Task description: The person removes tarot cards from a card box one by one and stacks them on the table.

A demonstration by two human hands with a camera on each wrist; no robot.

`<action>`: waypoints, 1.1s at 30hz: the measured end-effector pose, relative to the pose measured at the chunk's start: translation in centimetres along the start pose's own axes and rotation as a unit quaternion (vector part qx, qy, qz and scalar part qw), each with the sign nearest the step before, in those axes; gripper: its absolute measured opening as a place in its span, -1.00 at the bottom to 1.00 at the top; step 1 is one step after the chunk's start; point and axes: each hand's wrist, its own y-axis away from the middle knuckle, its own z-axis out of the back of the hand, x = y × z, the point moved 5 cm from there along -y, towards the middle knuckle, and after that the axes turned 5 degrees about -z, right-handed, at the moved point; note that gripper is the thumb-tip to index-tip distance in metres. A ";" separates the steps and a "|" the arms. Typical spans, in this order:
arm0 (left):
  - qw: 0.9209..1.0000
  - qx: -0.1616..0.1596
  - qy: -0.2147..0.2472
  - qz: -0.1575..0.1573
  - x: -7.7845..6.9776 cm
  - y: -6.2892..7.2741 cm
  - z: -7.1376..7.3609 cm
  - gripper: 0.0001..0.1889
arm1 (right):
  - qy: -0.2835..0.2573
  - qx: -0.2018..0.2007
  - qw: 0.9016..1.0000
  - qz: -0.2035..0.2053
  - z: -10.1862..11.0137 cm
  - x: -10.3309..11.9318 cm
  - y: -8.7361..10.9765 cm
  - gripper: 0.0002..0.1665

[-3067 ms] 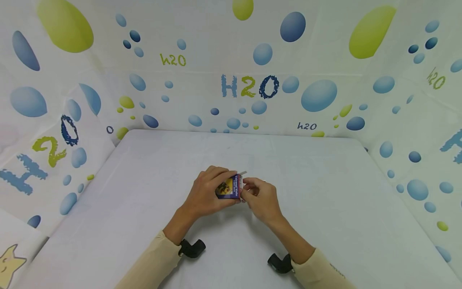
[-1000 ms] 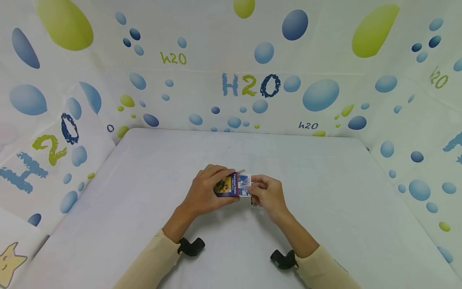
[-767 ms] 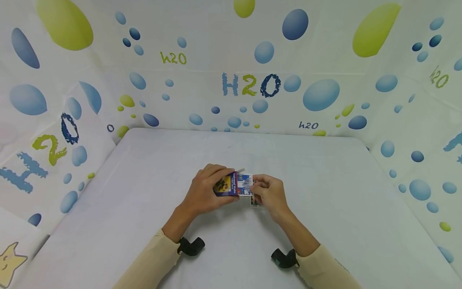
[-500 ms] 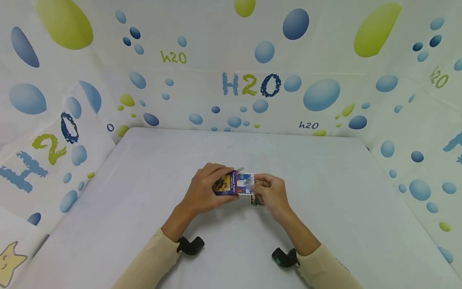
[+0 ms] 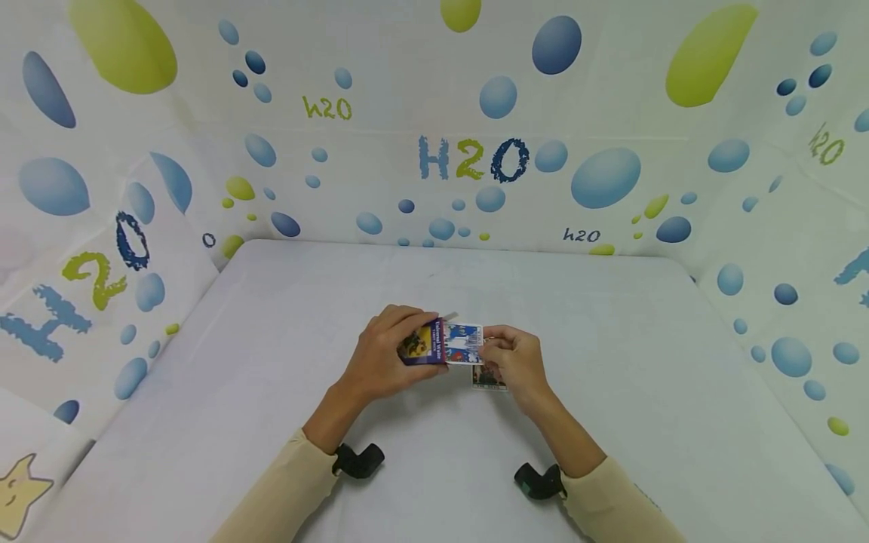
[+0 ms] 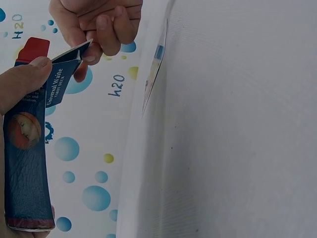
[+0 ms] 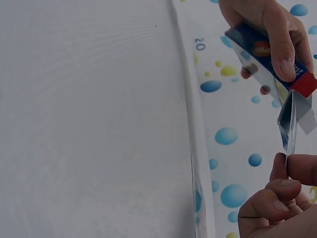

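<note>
My left hand (image 5: pixel 376 358) grips a tarot deck box (image 5: pixel 419 344), fingers along its far side and thumb at its near side. The box is dark blue with a yellow picture, its open end facing right. A tarot card (image 5: pixel 463 345) with a blue and white picture sticks out of that end. Thumb and fingers of my right hand (image 5: pixel 521 366) pinch its outer edge; in the right wrist view the card (image 7: pixel 291 131) shows almost edge-on. Below the right hand lies a second tarot card (image 5: pixel 487 378) on the table, partly hidden by the hand.
A white cloth covers the table (image 5: pixel 305 302). Behind and at both sides stand white hangings (image 5: pixel 380 136) with blue and green drops and H2O lettering. A black wrist camera (image 5: pixel 360 461) sits under the left forearm, another (image 5: pixel 538 481) under the right.
My right hand has moved right, drawing the blue and white card farther out of the box. The card on the table has come into view beneath it. My left hand has barely shifted.
</note>
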 end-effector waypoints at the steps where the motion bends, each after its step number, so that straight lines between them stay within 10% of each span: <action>1: 1.000 0.000 0.000 0.001 0.0 0.0 0.0 -0.20 | 0.000 -0.001 1.000 -0.001 0.0 0.0 0.0 -0.71; 22: 1.000 -0.006 0.002 0.002 0.3 0.0 0.4 -0.20 | -0.018 0.007 1.000 -0.005 0.7 -0.3 -0.5 -0.68; 33: 1.000 -0.008 0.004 0.006 0.3 0.0 0.4 -0.21 | -0.035 0.051 0.996 0.067 0.9 0.1 -0.7 -0.45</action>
